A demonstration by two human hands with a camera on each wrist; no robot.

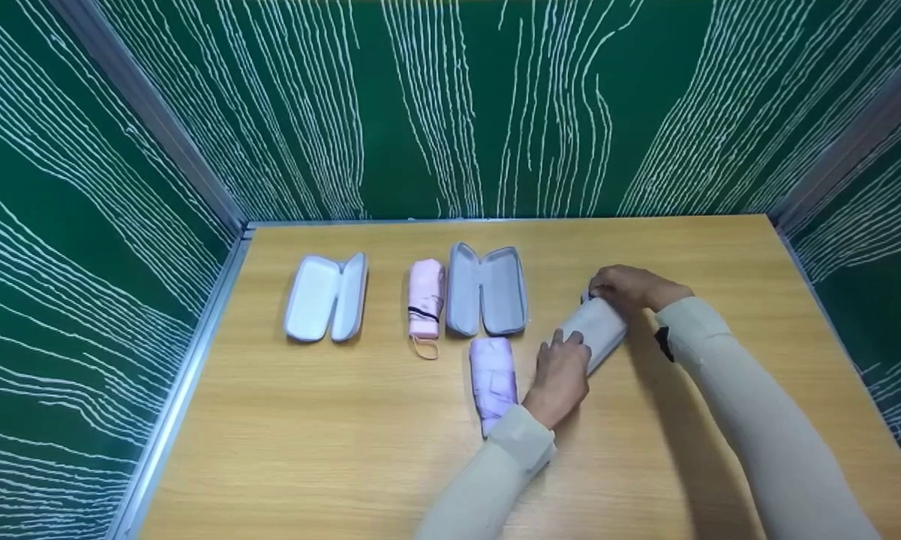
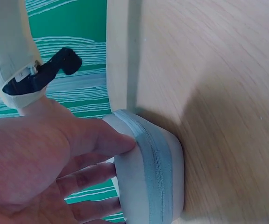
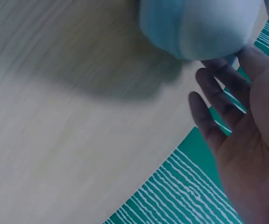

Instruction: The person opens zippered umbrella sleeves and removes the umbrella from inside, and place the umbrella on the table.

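Farthest left on the table [image 1: 330,435], the white case [image 1: 315,298] lies spread open, its pale lining facing up. Next comes the pink umbrella [image 1: 425,296], folded, with a dark band round it and a loop at its near end; it lies just beside the grey case [image 1: 503,292], which also stands open, both halves showing their lining. Nearer the person, below the grey case, is the purple umbrella [image 1: 493,379], folded too, its near end partly behind the left sleeve [image 1: 521,442]. Right of it, the left hand [image 1: 563,379] grips the near part of the held case [image 1: 596,330], thumb against its side by the zip band [image 2: 155,172] and fingers reaching over it. That case sits aslant on the table's right half and looks closed. At its far end is the right hand [image 1: 634,286], thumb and forefinger pinching there, seemingly at the zip, though their tips are hidden; the other fingers are loosely extended in the right wrist view. As for progress, two of the three cases are open and both umbrellas lie outside them, so any packing of these two looks undone. The held case appears to be the one being worked on; whether it is being unzipped or zipped up, and what it contains, cannot be told.
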